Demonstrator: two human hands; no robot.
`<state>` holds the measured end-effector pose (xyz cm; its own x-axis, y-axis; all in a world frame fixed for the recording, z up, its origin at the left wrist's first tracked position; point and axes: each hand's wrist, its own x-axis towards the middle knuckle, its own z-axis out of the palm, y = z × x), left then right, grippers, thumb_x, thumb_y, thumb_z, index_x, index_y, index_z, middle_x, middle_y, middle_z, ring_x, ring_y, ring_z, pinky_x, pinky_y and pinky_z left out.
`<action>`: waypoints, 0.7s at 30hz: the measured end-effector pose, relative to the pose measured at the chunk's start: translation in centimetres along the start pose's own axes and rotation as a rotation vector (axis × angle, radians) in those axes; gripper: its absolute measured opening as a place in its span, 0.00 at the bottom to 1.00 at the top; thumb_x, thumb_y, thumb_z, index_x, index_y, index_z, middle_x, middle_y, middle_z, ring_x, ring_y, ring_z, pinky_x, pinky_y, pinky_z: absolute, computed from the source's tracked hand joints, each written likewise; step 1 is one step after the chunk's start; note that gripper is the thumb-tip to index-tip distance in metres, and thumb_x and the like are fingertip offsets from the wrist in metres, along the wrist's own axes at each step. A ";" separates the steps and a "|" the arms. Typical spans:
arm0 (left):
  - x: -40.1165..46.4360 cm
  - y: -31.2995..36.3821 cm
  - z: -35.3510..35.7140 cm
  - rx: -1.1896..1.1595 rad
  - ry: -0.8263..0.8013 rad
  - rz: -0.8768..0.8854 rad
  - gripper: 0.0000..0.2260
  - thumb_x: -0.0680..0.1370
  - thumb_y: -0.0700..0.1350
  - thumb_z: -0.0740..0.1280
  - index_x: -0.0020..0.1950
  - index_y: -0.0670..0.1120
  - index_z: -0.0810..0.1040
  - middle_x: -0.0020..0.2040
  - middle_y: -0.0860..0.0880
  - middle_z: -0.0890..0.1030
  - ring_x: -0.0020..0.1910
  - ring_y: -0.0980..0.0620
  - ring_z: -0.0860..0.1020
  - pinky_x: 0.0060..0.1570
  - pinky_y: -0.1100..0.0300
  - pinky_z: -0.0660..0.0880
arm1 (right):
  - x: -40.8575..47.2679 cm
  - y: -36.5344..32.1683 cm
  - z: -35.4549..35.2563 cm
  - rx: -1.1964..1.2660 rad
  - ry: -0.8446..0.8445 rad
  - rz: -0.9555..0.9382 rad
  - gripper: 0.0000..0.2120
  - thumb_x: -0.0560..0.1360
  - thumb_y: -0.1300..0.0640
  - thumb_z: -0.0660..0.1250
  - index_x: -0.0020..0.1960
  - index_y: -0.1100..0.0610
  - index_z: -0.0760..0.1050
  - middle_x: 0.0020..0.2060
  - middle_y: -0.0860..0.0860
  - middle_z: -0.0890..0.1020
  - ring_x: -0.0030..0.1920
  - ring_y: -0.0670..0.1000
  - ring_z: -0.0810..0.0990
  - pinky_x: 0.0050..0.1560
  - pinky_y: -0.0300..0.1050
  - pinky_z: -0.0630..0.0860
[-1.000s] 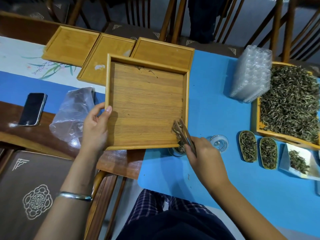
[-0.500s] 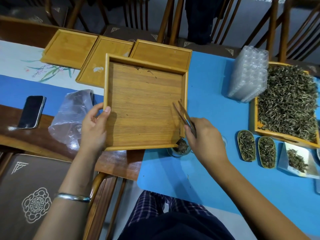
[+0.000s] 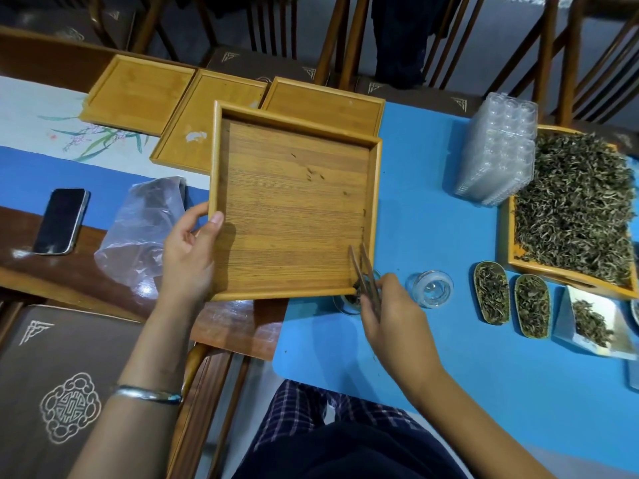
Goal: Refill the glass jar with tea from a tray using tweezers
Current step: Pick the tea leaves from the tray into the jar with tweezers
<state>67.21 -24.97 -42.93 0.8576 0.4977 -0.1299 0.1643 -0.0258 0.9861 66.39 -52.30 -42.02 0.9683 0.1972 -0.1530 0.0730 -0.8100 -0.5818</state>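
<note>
One glass jar (image 3: pixel 346 303) stands on the blue mat (image 3: pixel 432 340), mostly hidden under the near right corner of a wooden tray (image 3: pixel 294 209); only part of its rim and some dark tea inside show. The tray is nearly bare, with a few stray tea bits on its floor and a small dark clump (image 3: pixel 356 288) gathered in that corner right above the jar. The right hand (image 3: pixel 394 323) is closed around a pair of brown tweezers (image 3: pixel 364 271), whose tips lie in the tray's corner close to the clump. The left hand (image 3: pixel 188 257) grips the tray's left rim, thumb over the edge and fingers beneath, and wears a metal bangle (image 3: pixel 147 394) on the wrist. Just right of the jar sits a clear glass lid (image 3: pixel 429 288). Further right lie two small oval scoops (image 3: pixel 511 302) filled with tea, a white dish (image 3: pixel 594 323) with more tea, and a large tray heaped with loose tea (image 3: pixel 574 209). A stack of clear plastic packs (image 3: pixel 498 146) stands behind. Three empty wooden trays (image 3: pixel 193 108) rest at the far edge, and a crumpled plastic bag (image 3: pixel 145 223) and a phone (image 3: pixel 62 221) lie to the left.
</note>
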 end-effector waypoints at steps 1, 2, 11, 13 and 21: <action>0.0 0.0 0.0 -0.004 -0.001 -0.002 0.12 0.81 0.47 0.63 0.63 0.43 0.75 0.45 0.59 0.85 0.44 0.61 0.83 0.40 0.68 0.78 | -0.8 0.2 0.1 0.003 -0.021 0.015 0.08 0.79 0.54 0.61 0.46 0.55 0.63 0.38 0.53 0.76 0.34 0.55 0.73 0.31 0.47 0.63; 0.0 0.0 0.0 -0.007 -0.001 -0.006 0.12 0.81 0.47 0.63 0.62 0.43 0.75 0.45 0.58 0.85 0.44 0.60 0.83 0.40 0.68 0.78 | -1.3 0.5 0.1 0.001 -0.032 0.029 0.07 0.79 0.53 0.61 0.47 0.54 0.64 0.39 0.52 0.77 0.34 0.55 0.74 0.32 0.47 0.63; 0.2 -0.1 0.0 0.014 0.022 0.004 0.11 0.82 0.45 0.62 0.62 0.42 0.74 0.43 0.61 0.85 0.42 0.63 0.82 0.40 0.70 0.77 | 3.2 -1.0 -2.2 0.029 0.188 -0.114 0.10 0.78 0.54 0.65 0.54 0.59 0.72 0.45 0.54 0.81 0.44 0.56 0.79 0.38 0.45 0.67; 0.2 -0.1 0.0 0.018 0.022 -0.001 0.10 0.82 0.45 0.63 0.62 0.43 0.75 0.43 0.61 0.85 0.43 0.63 0.82 0.40 0.69 0.77 | 5.0 -1.6 -2.1 0.026 0.199 -0.132 0.11 0.78 0.53 0.63 0.56 0.60 0.71 0.48 0.55 0.81 0.46 0.58 0.79 0.42 0.49 0.72; 0.0 0.5 0.1 0.015 0.022 -0.007 0.10 0.81 0.45 0.63 0.61 0.45 0.76 0.44 0.59 0.85 0.44 0.61 0.83 0.42 0.67 0.78 | 5.6 -1.1 -1.2 -0.021 0.113 -0.037 0.10 0.80 0.54 0.60 0.52 0.62 0.68 0.40 0.59 0.81 0.40 0.63 0.79 0.36 0.53 0.73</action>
<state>67.33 -25.09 -42.44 0.8456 0.5167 -0.1344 0.1775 -0.0347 0.9835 71.97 -50.97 -41.28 0.9855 0.1650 -0.0402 0.1132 -0.8150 -0.5683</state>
